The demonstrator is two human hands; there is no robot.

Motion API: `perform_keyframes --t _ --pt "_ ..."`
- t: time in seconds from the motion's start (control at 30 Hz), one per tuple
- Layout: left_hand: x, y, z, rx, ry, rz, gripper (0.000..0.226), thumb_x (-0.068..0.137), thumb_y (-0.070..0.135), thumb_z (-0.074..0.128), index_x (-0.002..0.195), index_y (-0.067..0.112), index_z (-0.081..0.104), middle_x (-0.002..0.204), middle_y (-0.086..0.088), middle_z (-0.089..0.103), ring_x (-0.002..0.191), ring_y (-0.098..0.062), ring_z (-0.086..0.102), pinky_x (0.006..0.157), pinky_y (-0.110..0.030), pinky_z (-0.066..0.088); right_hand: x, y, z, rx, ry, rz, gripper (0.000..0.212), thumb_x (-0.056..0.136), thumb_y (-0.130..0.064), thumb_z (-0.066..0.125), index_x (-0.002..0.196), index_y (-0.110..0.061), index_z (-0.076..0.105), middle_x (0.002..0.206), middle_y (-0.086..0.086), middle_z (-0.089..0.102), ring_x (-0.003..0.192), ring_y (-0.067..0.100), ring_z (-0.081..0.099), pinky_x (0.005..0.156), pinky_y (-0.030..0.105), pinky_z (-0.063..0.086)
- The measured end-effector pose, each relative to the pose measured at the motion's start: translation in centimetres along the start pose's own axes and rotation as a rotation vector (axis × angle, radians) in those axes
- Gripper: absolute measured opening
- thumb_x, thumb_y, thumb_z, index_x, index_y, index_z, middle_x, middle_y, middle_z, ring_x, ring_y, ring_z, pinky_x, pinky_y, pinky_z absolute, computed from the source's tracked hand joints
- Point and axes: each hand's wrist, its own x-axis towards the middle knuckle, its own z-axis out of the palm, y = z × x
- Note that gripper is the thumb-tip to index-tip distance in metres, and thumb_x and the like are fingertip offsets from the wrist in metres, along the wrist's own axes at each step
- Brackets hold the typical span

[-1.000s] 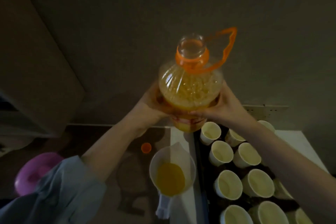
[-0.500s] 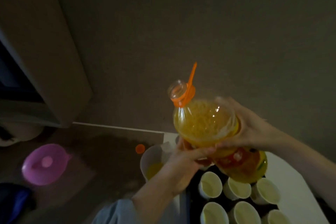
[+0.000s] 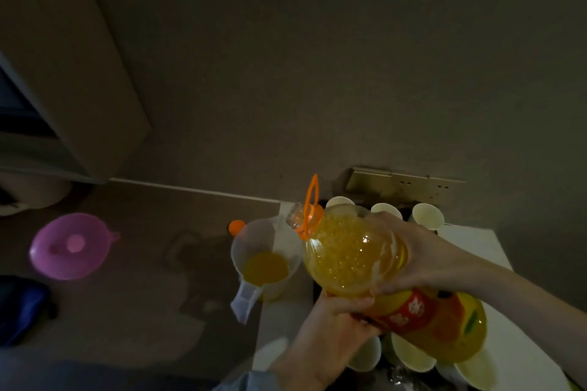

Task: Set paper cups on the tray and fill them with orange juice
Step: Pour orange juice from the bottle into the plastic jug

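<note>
Both hands grip the tilted juice bottle: right hand on its shoulder, left hand beneath. Its long axis slants far-left, open mouth just right of the jug and above its rim, cups behind.

— What did the hands hold?
— An uncapped orange juice bottle, tilted, mouth toward the left. The right hand gripped its shoulder; the left hand gripped it from beneath.
— And around it?
— A clear measuring jug holding some juice sat under the mouth, an orange cap behind it, paper cups on the right, a purple bowl far left.
</note>
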Motion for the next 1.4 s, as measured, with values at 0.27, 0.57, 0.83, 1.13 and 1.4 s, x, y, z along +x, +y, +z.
perform_keyframes --t 0.27,0.57,0.83,1.13,1.4 --pt "0.3 -2.3 0.6 -0.094 -0.081 0.002 0.069 0.075 0.001 0.061 0.142 0.010 0.044 0.142 -0.022 0.050 0.133 -0.041 0.043 0.110 -0.066 0.027 0.3 1.0 0.0 -0.058 -0.055 0.052 0.089 0.048 -0.055 0.090 0.124 -0.049 0.045 0.114 -0.029 0.061 0.107 -0.009 0.058 0.088 0.016 0.049" --pt "0.8 -3.2 -0.7 -0.082 -0.118 0.007 0.067 0.081 0.008 0.063 0.144 0.007 0.041 0.146 -0.025 0.043 0.135 -0.044 0.039 0.113 -0.064 0.024 1.0 0.7 0.2 -0.146 -0.119 0.110 0.094 0.049 -0.058 0.088 0.130 -0.044 0.042 0.122 -0.021 0.058 0.114 0.001 0.055 0.101 0.032 0.047" --pt "1.1 -4.3 -1.7 -0.142 -0.148 0.026 0.057 0.083 0.008 0.064 0.139 0.010 0.051 0.146 -0.025 0.043 0.134 -0.046 0.040 0.109 -0.066 0.027 1.8 1.0 0.4 -0.205 -0.202 0.127 0.076 0.054 -0.055 0.087 0.110 -0.060 0.036 0.110 -0.031 0.055 0.105 -0.007 0.051 0.090 0.016 0.043" --pt "1.7 -4.7 -1.5 -0.200 -0.121 0.021 0.056 0.085 0.007 0.062 0.139 0.015 0.051 0.145 -0.024 0.045 0.132 -0.047 0.042 0.102 -0.066 0.035 2.6 0.9 -0.3 -0.263 -0.273 0.163 0.086 0.058 -0.053 0.087 0.125 -0.053 0.032 0.116 -0.024 0.056 0.111 0.001 0.052 0.087 0.014 0.042" --pt "2.3 -4.9 -1.5 -0.195 -0.117 0.031 0.045 0.090 0.011 0.058 0.135 0.015 0.055 0.144 -0.022 0.047 0.133 -0.045 0.042 0.098 -0.063 0.039 3.1 0.8 -0.9 -0.294 -0.311 0.188 0.087 0.057 -0.057 0.085 0.125 -0.052 0.031 0.111 -0.030 0.049 0.112 0.003 0.049 0.090 0.020 0.043"
